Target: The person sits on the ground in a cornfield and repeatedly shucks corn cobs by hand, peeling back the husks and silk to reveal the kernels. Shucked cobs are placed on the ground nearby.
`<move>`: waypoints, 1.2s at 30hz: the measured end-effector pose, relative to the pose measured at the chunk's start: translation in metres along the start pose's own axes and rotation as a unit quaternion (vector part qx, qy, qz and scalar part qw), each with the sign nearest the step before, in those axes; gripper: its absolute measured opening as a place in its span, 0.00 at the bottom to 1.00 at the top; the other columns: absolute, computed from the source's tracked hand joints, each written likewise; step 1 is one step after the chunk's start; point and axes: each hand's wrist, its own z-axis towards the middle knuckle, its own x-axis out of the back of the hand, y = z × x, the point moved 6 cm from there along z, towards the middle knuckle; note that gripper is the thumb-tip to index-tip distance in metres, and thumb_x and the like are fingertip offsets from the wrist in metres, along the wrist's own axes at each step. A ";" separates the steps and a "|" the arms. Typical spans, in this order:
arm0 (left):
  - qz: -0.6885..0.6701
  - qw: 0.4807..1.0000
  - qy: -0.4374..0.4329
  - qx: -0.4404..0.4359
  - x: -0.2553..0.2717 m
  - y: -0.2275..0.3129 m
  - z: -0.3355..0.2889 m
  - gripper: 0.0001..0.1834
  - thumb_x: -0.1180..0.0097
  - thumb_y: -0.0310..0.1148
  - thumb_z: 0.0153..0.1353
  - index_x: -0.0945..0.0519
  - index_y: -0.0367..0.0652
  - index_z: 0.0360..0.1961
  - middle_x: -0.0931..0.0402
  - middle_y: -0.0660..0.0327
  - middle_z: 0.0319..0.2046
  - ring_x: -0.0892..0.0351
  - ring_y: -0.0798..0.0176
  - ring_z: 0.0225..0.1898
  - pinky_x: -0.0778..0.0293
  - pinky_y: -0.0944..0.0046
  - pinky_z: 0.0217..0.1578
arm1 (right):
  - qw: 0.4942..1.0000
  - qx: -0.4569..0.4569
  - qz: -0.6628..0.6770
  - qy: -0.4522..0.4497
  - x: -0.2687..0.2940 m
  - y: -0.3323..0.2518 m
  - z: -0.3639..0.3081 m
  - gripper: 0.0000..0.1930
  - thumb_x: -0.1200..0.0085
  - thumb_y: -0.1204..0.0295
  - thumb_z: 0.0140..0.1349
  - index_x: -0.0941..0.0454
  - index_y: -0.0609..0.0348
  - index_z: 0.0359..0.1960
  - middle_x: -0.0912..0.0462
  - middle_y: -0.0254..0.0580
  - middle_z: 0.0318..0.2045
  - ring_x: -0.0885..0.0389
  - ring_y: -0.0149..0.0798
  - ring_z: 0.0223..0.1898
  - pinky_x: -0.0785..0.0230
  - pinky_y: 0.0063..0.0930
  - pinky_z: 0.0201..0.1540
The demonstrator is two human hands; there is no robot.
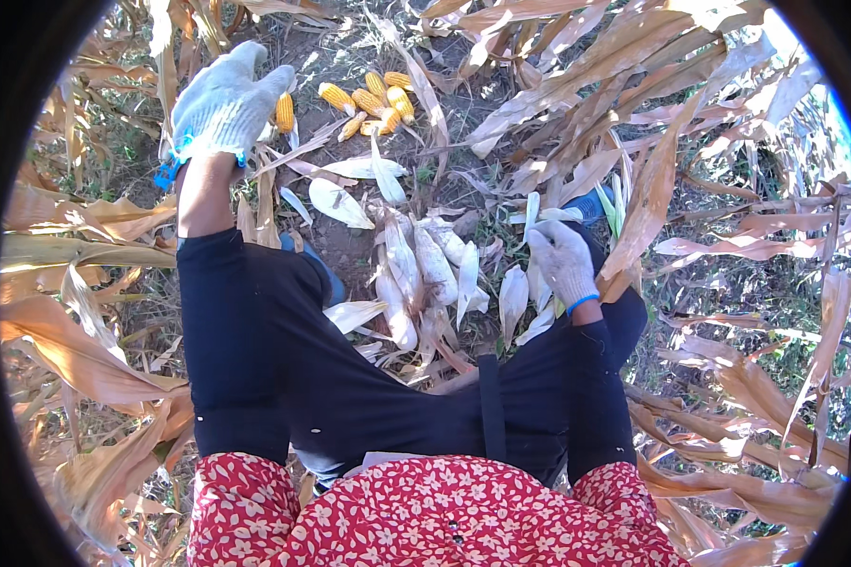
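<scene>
My left hand (225, 106), in a pale knitted glove with blue trim, reaches out at the upper left. Its fingers are stretched out and the thumb stands apart. A bare yellow corn cob (285, 113) shows just below the thumb tip; whether they touch I cannot tell. To its right lies a small pile of husked yellow cobs (373, 99). My right hand (564, 261), also gloved, is closed near my right knee, next to pale husk pieces (531, 210). What it holds, if anything, is hidden. Several ears in whitish husks (435, 266) lie between my legs.
Loose husks (340, 203) are scattered on the soil between the unhusked ears and the cob pile. Long dry corn leaves (586, 85) and stalks surround me, some arching close to my right hand. A blue shoe (588, 206) shows beyond my right knee.
</scene>
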 end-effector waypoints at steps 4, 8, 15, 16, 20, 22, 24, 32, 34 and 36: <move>-0.018 1.000 0.001 0.015 0.008 -0.018 -0.012 0.27 0.42 0.57 0.61 0.18 0.51 0.53 0.15 0.56 0.42 0.15 0.54 0.45 0.25 0.56 0.47 | 0.956 -0.153 0.214 -0.131 -0.120 0.022 0.005 0.15 0.44 0.62 0.68 0.18 0.61 0.47 0.16 0.42 0.33 0.16 0.36 0.27 0.24 0.31 0.34; -0.083 0.996 -0.020 -0.039 0.002 0.021 -0.021 0.28 0.42 0.56 0.61 0.19 0.49 0.54 0.15 0.55 0.44 0.16 0.53 0.47 0.25 0.57 0.49 | 0.989 -0.126 0.017 -0.070 -0.184 0.107 -0.021 0.17 0.41 0.62 0.63 0.21 0.59 0.50 0.15 0.51 0.38 0.15 0.49 0.39 0.23 0.40 0.44; -0.086 0.985 -0.095 -0.113 0.002 0.045 -0.036 0.24 0.42 0.53 0.63 0.19 0.47 0.51 0.16 0.55 0.41 0.16 0.52 0.44 0.24 0.56 0.47 | 0.961 -0.191 -0.133 -0.150 -0.198 0.066 -0.038 0.24 0.41 0.61 0.62 0.29 0.56 0.56 0.20 0.61 0.47 0.20 0.61 0.50 0.26 0.50 0.53; -0.089 0.984 -0.084 -0.132 0.003 0.054 -0.036 0.24 0.42 0.53 0.63 0.18 0.46 0.50 0.16 0.55 0.40 0.16 0.52 0.43 0.24 0.56 0.46 | 0.958 -0.186 -0.159 -0.146 -0.216 0.101 -0.043 0.23 0.42 0.61 0.62 0.29 0.57 0.55 0.20 0.61 0.49 0.20 0.60 0.52 0.26 0.50 0.53; -0.118 0.971 -0.155 -0.139 -0.009 0.056 -0.041 0.21 0.42 0.52 0.64 0.18 0.46 0.47 0.17 0.55 0.35 0.16 0.52 0.39 0.24 0.55 0.42 | 0.961 -0.245 -0.083 -0.093 -0.209 0.081 -0.047 0.20 0.41 0.64 0.61 0.26 0.57 0.52 0.18 0.58 0.46 0.18 0.58 0.49 0.26 0.49 0.52; -0.127 0.967 -0.152 -0.157 -0.012 0.066 -0.043 0.21 0.42 0.52 0.64 0.18 0.47 0.47 0.17 0.55 0.35 0.16 0.52 0.39 0.23 0.54 0.42 | 0.966 -0.233 -0.067 -0.087 -0.205 0.103 -0.043 0.15 0.41 0.65 0.61 0.22 0.57 0.47 0.16 0.55 0.41 0.17 0.56 0.46 0.25 0.49 0.50; -0.125 0.963 -0.176 -0.163 -0.016 0.070 -0.045 0.21 0.43 0.51 0.64 0.19 0.47 0.48 0.17 0.54 0.35 0.16 0.52 0.39 0.24 0.54 0.41 | 0.982 -0.188 -0.028 -0.010 -0.192 0.091 -0.039 0.08 0.41 0.67 0.60 0.19 0.58 0.36 0.15 0.51 0.31 0.15 0.51 0.40 0.25 0.44 0.43; -0.122 0.918 -0.168 -0.338 -0.065 0.110 -0.092 0.16 0.40 0.45 0.58 0.19 0.44 0.39 0.18 0.53 0.34 0.17 0.46 0.40 0.24 0.46 0.41 | 0.984 -0.080 0.161 -0.001 -0.144 0.012 -0.011 0.08 0.40 0.71 0.59 0.17 0.63 0.36 0.14 0.46 0.32 0.16 0.43 0.36 0.26 0.34 0.42; -0.109 0.888 -0.202 -0.398 -0.090 0.143 -0.119 0.18 0.38 0.46 0.55 0.19 0.43 0.36 0.18 0.52 0.33 0.17 0.45 0.40 0.23 0.46 0.41 | 0.997 0.020 0.067 0.017 -0.105 0.000 -0.008 0.08 0.40 0.72 0.59 0.17 0.63 0.36 0.15 0.42 0.30 0.17 0.36 0.34 0.26 0.31 0.41; -0.099 0.865 -0.275 -0.409 -0.096 0.158 -0.147 0.19 0.37 0.47 0.54 0.20 0.45 0.41 0.19 0.53 0.37 0.18 0.47 0.43 0.24 0.47 0.44 | 0.984 -0.048 0.171 -0.030 -0.082 -0.013 -0.015 0.07 0.40 0.73 0.58 0.17 0.61 0.36 0.17 0.40 0.26 0.20 0.34 0.27 0.28 0.28 0.33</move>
